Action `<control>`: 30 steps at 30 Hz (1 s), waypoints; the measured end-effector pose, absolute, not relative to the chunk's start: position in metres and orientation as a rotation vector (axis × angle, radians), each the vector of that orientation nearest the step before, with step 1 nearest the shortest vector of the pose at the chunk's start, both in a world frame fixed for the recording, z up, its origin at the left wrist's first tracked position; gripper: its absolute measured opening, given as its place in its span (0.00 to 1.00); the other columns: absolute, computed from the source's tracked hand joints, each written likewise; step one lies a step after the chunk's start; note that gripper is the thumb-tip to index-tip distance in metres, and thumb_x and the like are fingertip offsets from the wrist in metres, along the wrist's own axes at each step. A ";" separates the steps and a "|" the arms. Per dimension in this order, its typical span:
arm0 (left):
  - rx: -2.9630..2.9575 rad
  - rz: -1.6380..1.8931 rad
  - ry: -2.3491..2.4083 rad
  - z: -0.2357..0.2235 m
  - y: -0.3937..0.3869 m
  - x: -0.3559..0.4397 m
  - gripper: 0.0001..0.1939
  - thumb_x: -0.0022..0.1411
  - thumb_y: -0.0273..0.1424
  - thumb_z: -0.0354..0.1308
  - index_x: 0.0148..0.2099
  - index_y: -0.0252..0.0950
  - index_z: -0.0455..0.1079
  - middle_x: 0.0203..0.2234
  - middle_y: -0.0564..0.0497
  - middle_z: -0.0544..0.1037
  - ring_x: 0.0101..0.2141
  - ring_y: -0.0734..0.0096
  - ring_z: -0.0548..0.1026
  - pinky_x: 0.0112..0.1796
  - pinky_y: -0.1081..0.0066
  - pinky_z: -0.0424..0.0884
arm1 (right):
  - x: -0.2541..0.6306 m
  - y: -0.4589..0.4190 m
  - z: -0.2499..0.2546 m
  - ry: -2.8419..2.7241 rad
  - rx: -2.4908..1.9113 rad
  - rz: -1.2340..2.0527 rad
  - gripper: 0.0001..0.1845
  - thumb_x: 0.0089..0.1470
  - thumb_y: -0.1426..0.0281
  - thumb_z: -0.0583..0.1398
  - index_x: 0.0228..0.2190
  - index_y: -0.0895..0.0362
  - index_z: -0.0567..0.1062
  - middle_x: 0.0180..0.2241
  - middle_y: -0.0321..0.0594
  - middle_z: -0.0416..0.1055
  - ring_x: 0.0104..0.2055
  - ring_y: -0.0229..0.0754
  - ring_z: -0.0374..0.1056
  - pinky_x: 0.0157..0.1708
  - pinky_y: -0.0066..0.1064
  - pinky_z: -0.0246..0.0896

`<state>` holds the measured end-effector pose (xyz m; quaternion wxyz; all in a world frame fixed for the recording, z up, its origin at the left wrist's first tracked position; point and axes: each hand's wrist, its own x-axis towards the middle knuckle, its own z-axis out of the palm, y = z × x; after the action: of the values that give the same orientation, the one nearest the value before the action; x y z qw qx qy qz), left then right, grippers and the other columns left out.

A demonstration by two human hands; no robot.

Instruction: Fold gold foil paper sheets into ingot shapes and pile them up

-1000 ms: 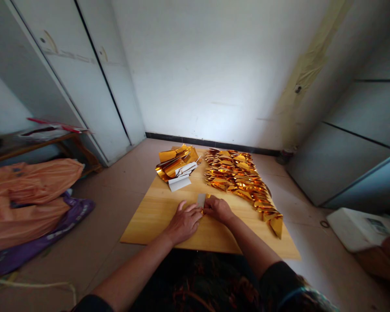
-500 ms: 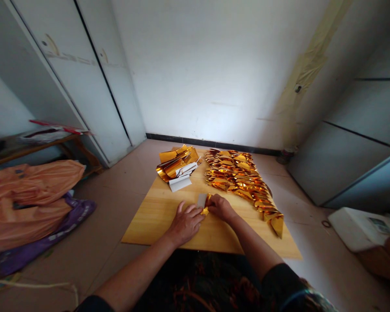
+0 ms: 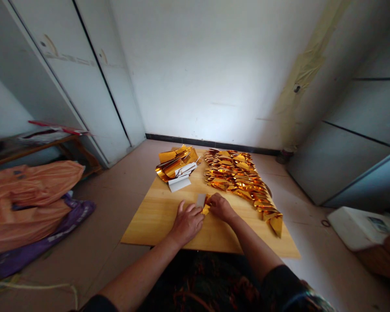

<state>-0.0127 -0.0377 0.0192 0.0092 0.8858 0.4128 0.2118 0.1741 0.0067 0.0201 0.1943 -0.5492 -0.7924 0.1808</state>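
On a low wooden board (image 3: 156, 216) both my hands work one small sheet of gold foil paper (image 3: 203, 205) with a white back. My left hand (image 3: 186, 222) lies on the board with its fingers pressed down on the sheet's left part. My right hand (image 3: 219, 206) is closed in a pinch on the sheet's right edge. A loose pile of unfolded gold and white sheets (image 3: 177, 166) lies at the board's far left. A long row of folded gold pieces (image 3: 240, 180) runs along the right side.
The board rests on a tiled floor near a white wall. Orange and purple plastic bags (image 3: 29, 199) lie to the left, below a wooden bench (image 3: 35, 145). A white box (image 3: 357, 227) sits at the right. Grey cabinets stand on both sides.
The hands have hardly shifted; the gold side of the sheet shows a little more between them.
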 end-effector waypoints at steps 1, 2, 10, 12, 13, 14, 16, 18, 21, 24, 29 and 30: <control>2.767 0.668 1.300 0.020 -0.037 -0.011 0.06 0.62 0.30 0.53 0.35 0.44 0.71 0.40 0.55 0.76 0.48 0.62 0.68 0.55 0.44 0.45 | 0.176 0.006 0.020 -2.269 -1.504 0.464 0.12 0.47 0.80 0.57 0.32 0.56 0.76 0.37 0.39 0.70 0.38 0.37 0.65 0.39 0.26 0.58; 2.768 0.672 1.308 0.020 -0.035 -0.009 0.06 0.62 0.30 0.53 0.34 0.43 0.71 0.38 0.55 0.77 0.48 0.63 0.68 0.55 0.45 0.46 | 0.178 0.005 0.021 -2.315 -1.479 0.411 0.11 0.49 0.78 0.58 0.33 0.55 0.77 0.39 0.39 0.71 0.40 0.38 0.64 0.40 0.28 0.57; 2.774 0.704 1.448 0.021 -0.023 -0.015 0.07 0.60 0.29 0.54 0.30 0.39 0.70 0.37 0.51 0.76 0.46 0.61 0.67 0.51 0.51 0.52 | 0.168 -0.024 0.029 -2.503 -1.669 0.011 0.09 0.57 0.64 0.55 0.36 0.52 0.75 0.38 0.43 0.70 0.44 0.45 0.60 0.40 0.35 0.50; 2.745 0.700 1.507 0.020 -0.018 -0.018 0.08 0.61 0.28 0.52 0.30 0.38 0.70 0.35 0.49 0.75 0.43 0.61 0.67 0.49 0.53 0.55 | 0.159 -0.030 0.030 -2.509 -1.671 -0.039 0.09 0.57 0.64 0.56 0.35 0.54 0.74 0.39 0.44 0.69 0.43 0.46 0.60 0.39 0.36 0.50; 2.733 0.694 1.524 0.019 -0.016 -0.020 0.09 0.61 0.28 0.52 0.29 0.38 0.70 0.34 0.48 0.75 0.42 0.61 0.68 0.47 0.55 0.57 | 0.155 -0.032 0.029 -2.515 -1.659 -0.049 0.09 0.56 0.64 0.56 0.35 0.54 0.74 0.39 0.45 0.69 0.43 0.46 0.60 0.40 0.36 0.50; 2.727 0.689 1.533 0.018 -0.014 -0.021 0.10 0.61 0.27 0.51 0.29 0.37 0.70 0.32 0.48 0.75 0.40 0.61 0.68 0.44 0.57 0.58 | 0.151 -0.034 0.029 -2.524 -1.646 -0.046 0.09 0.56 0.65 0.56 0.34 0.55 0.74 0.38 0.45 0.69 0.43 0.46 0.60 0.39 0.36 0.50; 2.736 0.685 1.540 0.016 -0.010 -0.021 0.11 0.62 0.26 0.49 0.28 0.37 0.70 0.30 0.47 0.74 0.38 0.61 0.68 0.41 0.59 0.60 | 0.146 -0.037 0.029 -2.537 -1.638 -0.024 0.09 0.57 0.67 0.55 0.34 0.55 0.74 0.38 0.45 0.69 0.43 0.46 0.60 0.39 0.35 0.50; 2.751 0.688 1.554 0.014 -0.007 -0.019 0.12 0.61 0.25 0.49 0.28 0.37 0.70 0.29 0.47 0.73 0.36 0.62 0.67 0.39 0.61 0.60 | 0.145 -0.037 0.028 -2.527 -1.640 0.000 0.09 0.58 0.67 0.54 0.34 0.55 0.75 0.37 0.44 0.69 0.43 0.45 0.60 0.38 0.34 0.50; 2.746 0.676 1.554 0.011 -0.006 -0.015 0.11 0.61 0.25 0.50 0.28 0.37 0.70 0.28 0.47 0.73 0.34 0.63 0.67 0.37 0.63 0.61 | 0.152 -0.035 0.024 -2.484 -1.602 0.020 0.10 0.60 0.66 0.53 0.36 0.51 0.75 0.40 0.41 0.69 0.43 0.43 0.60 0.39 0.32 0.50; 2.739 0.651 1.514 0.009 -0.007 -0.013 0.10 0.62 0.26 0.50 0.30 0.37 0.71 0.29 0.48 0.73 0.35 0.64 0.68 0.37 0.64 0.62 | 0.166 -0.032 0.019 -2.454 -1.533 0.052 0.10 0.60 0.65 0.54 0.40 0.46 0.75 0.43 0.39 0.69 0.45 0.42 0.59 0.40 0.32 0.48; 2.758 0.660 1.499 0.012 -0.019 -0.010 0.09 0.61 0.28 0.51 0.32 0.38 0.71 0.30 0.48 0.75 0.35 0.63 0.70 0.40 0.62 0.62 | 0.191 -0.022 0.014 -2.441 -1.452 0.119 0.10 0.59 0.64 0.55 0.40 0.49 0.75 0.42 0.38 0.71 0.44 0.41 0.59 0.42 0.33 0.47; 2.751 0.673 1.524 0.013 -0.023 -0.008 0.07 0.61 0.29 0.51 0.33 0.38 0.71 0.30 0.47 0.75 0.36 0.62 0.70 0.42 0.60 0.61 | 0.194 -0.020 0.013 -2.433 -1.443 0.127 0.10 0.59 0.64 0.56 0.39 0.49 0.76 0.42 0.38 0.71 0.44 0.41 0.59 0.42 0.33 0.47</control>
<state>-0.0083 -0.0228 0.0132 -0.0371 0.8547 0.4737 0.2091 0.1944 -0.0196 0.0133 0.1545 -0.5034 -0.8490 0.0442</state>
